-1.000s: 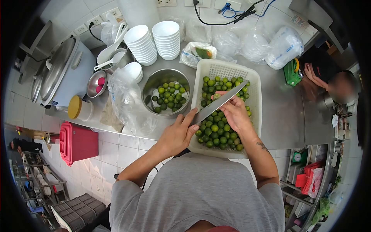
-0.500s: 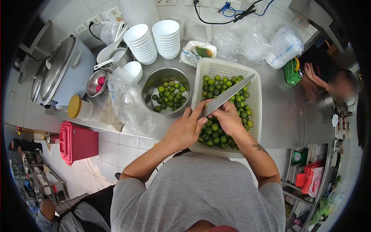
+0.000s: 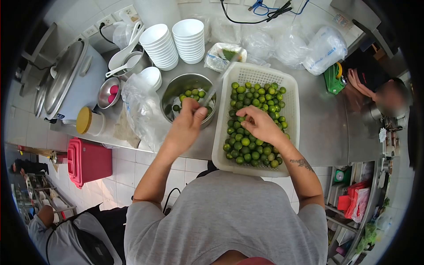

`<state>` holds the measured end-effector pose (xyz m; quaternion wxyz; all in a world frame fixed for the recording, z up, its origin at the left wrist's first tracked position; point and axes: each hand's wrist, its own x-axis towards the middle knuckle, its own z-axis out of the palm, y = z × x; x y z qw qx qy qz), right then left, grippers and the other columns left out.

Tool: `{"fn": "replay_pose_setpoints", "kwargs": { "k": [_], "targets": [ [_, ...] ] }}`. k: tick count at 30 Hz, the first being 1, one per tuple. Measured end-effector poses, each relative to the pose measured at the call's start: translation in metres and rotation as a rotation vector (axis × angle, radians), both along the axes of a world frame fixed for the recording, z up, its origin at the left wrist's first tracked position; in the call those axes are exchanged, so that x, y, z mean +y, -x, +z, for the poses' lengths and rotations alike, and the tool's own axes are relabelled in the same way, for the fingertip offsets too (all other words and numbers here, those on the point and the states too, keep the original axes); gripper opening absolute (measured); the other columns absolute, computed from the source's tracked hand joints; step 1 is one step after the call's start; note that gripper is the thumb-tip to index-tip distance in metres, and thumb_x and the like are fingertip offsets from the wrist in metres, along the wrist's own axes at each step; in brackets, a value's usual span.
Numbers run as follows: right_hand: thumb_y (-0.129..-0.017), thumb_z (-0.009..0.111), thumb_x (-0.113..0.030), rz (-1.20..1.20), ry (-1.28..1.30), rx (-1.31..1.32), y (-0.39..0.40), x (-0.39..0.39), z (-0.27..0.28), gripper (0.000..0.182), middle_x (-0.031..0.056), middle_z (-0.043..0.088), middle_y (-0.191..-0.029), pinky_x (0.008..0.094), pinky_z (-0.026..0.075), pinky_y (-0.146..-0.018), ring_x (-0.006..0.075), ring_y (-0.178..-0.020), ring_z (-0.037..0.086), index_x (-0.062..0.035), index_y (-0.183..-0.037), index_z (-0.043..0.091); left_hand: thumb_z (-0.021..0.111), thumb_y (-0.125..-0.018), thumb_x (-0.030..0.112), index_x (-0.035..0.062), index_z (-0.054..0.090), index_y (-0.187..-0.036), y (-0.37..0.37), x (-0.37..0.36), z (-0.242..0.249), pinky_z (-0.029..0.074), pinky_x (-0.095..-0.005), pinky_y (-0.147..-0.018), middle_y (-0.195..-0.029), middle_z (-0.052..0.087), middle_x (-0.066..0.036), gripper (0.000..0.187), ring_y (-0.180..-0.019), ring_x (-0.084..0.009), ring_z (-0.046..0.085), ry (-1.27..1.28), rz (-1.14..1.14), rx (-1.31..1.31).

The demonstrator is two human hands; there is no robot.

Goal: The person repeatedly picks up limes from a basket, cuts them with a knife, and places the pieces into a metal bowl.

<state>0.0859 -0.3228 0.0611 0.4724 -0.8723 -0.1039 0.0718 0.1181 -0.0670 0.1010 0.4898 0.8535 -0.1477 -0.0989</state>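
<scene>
My left hand (image 3: pixel 189 121) is closed around a knife (image 3: pixel 217 86) at the near side of a steel pot (image 3: pixel 167 90). The blade is smeared by motion and points up and away, across the pot's right side. Whole green limes (image 3: pixel 194 92) lie in the pot, partly hidden by my hand. My right hand (image 3: pixel 264 127) hangs over the limes (image 3: pixel 254 143) in a white perforated basket (image 3: pixel 292 110). Its fingers are bent and apart, the tips close to or touching the fruit, with nothing seen between them.
Stacked white bowls (image 3: pixel 189 39) stand behind the pot. A plastic bag (image 3: pixel 143 110), a yellow-lidded tub (image 3: pixel 88 121) and a small bowl with pink items (image 3: pixel 108 92) are to the left. Clear bags (image 3: pixel 287 48) line the wall. Another person (image 3: pixel 373 90) is at the right.
My hands were together over the basket with the knife between them. The left has moved left to the pot with the knife, while the right stays above the limes.
</scene>
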Motion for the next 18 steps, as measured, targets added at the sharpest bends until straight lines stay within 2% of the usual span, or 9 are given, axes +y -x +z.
{"fn": "replay_pose_setpoints", "kwargs": {
  "k": [2, 3, 6, 9, 12, 15, 18],
  "targets": [
    [-0.084, 0.061, -0.005, 0.100, 0.298, -0.152, 0.002, -0.002, -0.017, 0.031, 0.0122, 0.060, -0.107, 0.0404, 0.050, -0.085, 0.0277, -0.100, 0.060, -0.0039, -0.115, 0.061, 0.046, -0.103, 0.030, 0.0015, 0.043, -0.121, -0.006, 0.012, -0.002, 0.044, -0.0356, -0.086, -0.103, 0.061, -0.017, 0.034, -0.098, -0.0250, 0.059, -0.020, 0.052, 0.027],
    [-0.080, 0.064, -0.007, 0.109, 0.428, -0.242, 0.000, 0.004, -0.021, 0.029, 0.0136, 0.060, -0.108, 0.0444, 0.050, -0.086, 0.0324, -0.102, 0.058, -0.0049, -0.109, 0.065, 0.043, -0.103, 0.032, 0.0009, 0.043, -0.130, -0.006, 0.014, -0.009, 0.043, -0.0339, -0.091, -0.110, 0.060, -0.019, 0.040, -0.102, -0.0251, 0.058, -0.023, 0.053, -0.083],
    [-0.079, 0.067, -0.012, 0.162, 0.699, -0.119, -0.009, 0.018, -0.023, 0.023, 0.0151, 0.059, -0.108, 0.0427, 0.052, -0.083, 0.0323, -0.101, 0.060, -0.0042, -0.100, 0.070, 0.044, -0.102, 0.034, -0.0023, 0.040, -0.136, -0.003, 0.011, -0.017, 0.045, -0.0405, -0.091, -0.119, 0.055, -0.028, 0.050, -0.102, -0.0390, 0.060, 0.033, 0.018, -0.160],
    [-0.078, 0.069, -0.015, 0.174, 0.890, -0.048, -0.019, 0.035, -0.016, 0.020, 0.0170, 0.059, -0.109, 0.0410, 0.052, -0.081, 0.0321, -0.099, 0.061, -0.0025, -0.092, 0.072, 0.044, -0.102, 0.034, -0.0030, 0.039, -0.138, 0.009, 0.000, -0.001, 0.043, -0.0401, -0.096, -0.127, 0.051, -0.029, 0.052, -0.113, -0.0393, 0.056, 0.070, -0.026, 0.058],
    [-0.078, 0.070, -0.018, 0.167, 0.959, -0.022, -0.028, 0.041, -0.023, 0.027, 0.0195, 0.058, -0.110, 0.0412, 0.053, -0.079, 0.0320, -0.099, 0.061, 0.0015, -0.097, 0.069, 0.045, -0.102, 0.033, -0.0033, 0.039, -0.138, 0.010, -0.003, -0.012, 0.042, -0.0393, -0.098, -0.129, 0.050, -0.029, 0.052, -0.116, -0.0384, 0.054, 0.060, -0.050, -0.035],
    [-0.079, 0.071, -0.017, 0.090, 0.832, -0.051, -0.018, 0.037, -0.009, 0.032, 0.0167, 0.060, -0.105, 0.0394, 0.054, -0.076, 0.0290, -0.096, 0.064, 0.0040, -0.103, 0.065, 0.043, -0.102, 0.034, -0.0029, 0.039, -0.138, 0.012, -0.001, -0.015, 0.042, -0.0398, -0.098, -0.130, 0.050, -0.028, 0.052, -0.116, -0.0381, 0.055, 0.080, -0.053, -0.021],
    [-0.084, 0.068, -0.015, -0.120, -0.220, 0.264, -0.022, 0.013, -0.012, 0.034, 0.0109, 0.061, -0.097, 0.0364, 0.055, -0.073, 0.0261, -0.090, 0.066, 0.0051, -0.110, 0.060, 0.042, -0.102, 0.035, -0.0023, 0.039, -0.139, 0.014, -0.001, -0.012, 0.042, -0.0401, -0.097, -0.130, 0.050, -0.028, 0.052, -0.115, -0.0383, 0.055, 0.106, -0.058, 0.021]
  ]
}}
